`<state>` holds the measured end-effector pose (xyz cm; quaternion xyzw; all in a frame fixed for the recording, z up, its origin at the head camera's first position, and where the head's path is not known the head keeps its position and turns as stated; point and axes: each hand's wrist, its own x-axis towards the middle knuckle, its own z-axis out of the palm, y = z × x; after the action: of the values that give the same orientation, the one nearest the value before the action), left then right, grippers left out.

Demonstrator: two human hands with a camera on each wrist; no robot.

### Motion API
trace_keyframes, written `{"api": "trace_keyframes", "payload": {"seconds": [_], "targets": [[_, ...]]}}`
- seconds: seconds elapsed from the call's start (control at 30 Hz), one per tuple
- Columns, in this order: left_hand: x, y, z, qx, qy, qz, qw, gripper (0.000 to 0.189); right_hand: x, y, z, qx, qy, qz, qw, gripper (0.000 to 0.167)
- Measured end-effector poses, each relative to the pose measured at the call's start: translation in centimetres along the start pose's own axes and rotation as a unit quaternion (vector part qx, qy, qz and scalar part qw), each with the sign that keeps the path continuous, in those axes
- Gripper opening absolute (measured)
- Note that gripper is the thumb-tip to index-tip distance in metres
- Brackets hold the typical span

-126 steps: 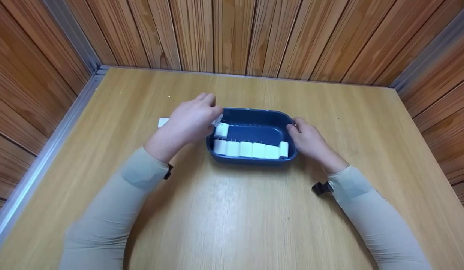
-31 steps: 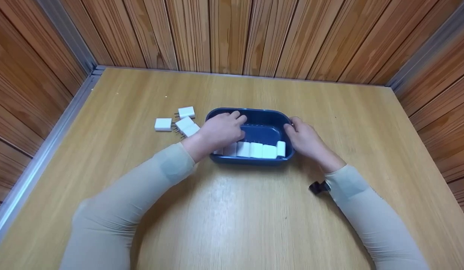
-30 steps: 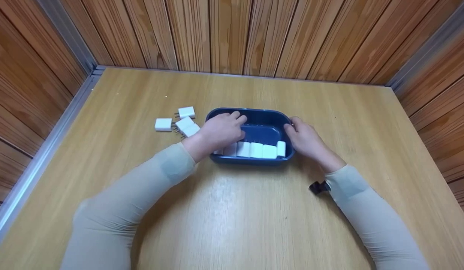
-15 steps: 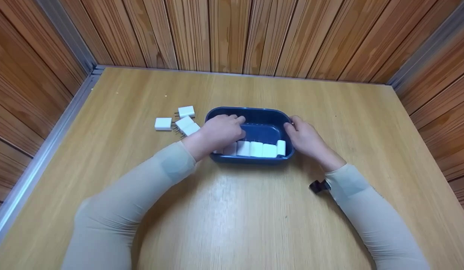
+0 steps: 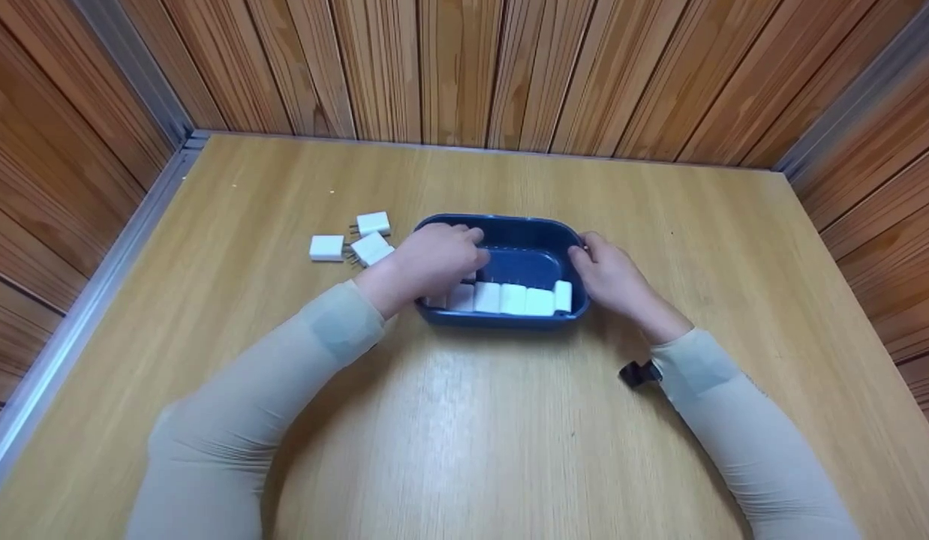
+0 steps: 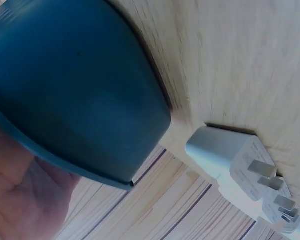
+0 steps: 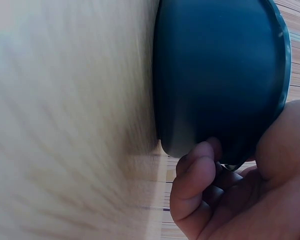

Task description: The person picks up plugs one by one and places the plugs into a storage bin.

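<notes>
In the head view a dark blue plastic box (image 5: 536,270) stands on the table. White plug chargers (image 5: 513,300) line its near side, the rightmost one (image 5: 563,297) turned narrow side up. My left hand (image 5: 434,259) reaches over the left rim into the box, fingers bent down. A bit of a white charger (image 5: 469,276) shows under its fingers; I cannot tell whether they pinch it. My right hand (image 5: 618,281) grips the box's right end, thumb at the rim. In the right wrist view its fingers (image 7: 195,175) curl against the outer wall.
Several white chargers lie loose left of the box: one at the far left (image 5: 327,248), one behind (image 5: 373,223), and others (image 5: 371,247) partly behind the left hand, metal prongs showing. Wood-panelled walls (image 5: 464,75) enclose the table (image 5: 494,435).
From the loose chargers at the left rim, the left hand moved right into the box; in the last half second it shifted slightly back left, uncovering a charger's edge. The right hand kept its grip.
</notes>
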<state>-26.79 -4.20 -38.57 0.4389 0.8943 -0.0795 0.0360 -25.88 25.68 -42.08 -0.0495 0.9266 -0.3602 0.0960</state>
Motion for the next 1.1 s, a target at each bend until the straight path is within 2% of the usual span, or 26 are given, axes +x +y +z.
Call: {"api": "trace_keyframes", "payload": {"seconds": [0.23, 0.4, 0.57, 0.73, 0.87, 1.1], "targets": [[-0.5, -0.9, -0.9, -0.049, 0.024, -0.029, 0.9981, 0.032, -0.1, -0.2, -0.1, 0.002, -0.003, 0.003, 1.0000, 0.054], [-1.2, -1.9, -1.2, -0.023, 0.077, -0.054, 0.9953, 0.028, -0.1, -0.1, 0.0, -0.003, 0.012, -0.014, 0.9998, 0.050], [-2.2, -3.4, -1.1, -0.036, 0.148, -0.080, 0.9851, 0.029, -0.1, -0.1, 0.1, -0.004, 0.018, -0.017, 0.9997, 0.049], [-3.2, -4.8, -1.1, -0.061, 0.193, -0.101, 0.9742, 0.029, -0.2, -0.1, 0.0, 0.001, 0.008, -0.004, 1.0000, 0.051], [-4.2, -5.9, -0.9, -0.091, 0.206, -0.129, 0.9658, 0.032, -0.2, -0.2, 0.0, 0.001, 0.005, -0.001, 1.0000, 0.052], [-6.1, -7.7, 0.1, -0.149, 0.207, -0.187, 0.9484, 0.034, -0.2, -0.2, 0.1, -0.002, 0.000, 0.002, 1.0000, 0.055]]}}
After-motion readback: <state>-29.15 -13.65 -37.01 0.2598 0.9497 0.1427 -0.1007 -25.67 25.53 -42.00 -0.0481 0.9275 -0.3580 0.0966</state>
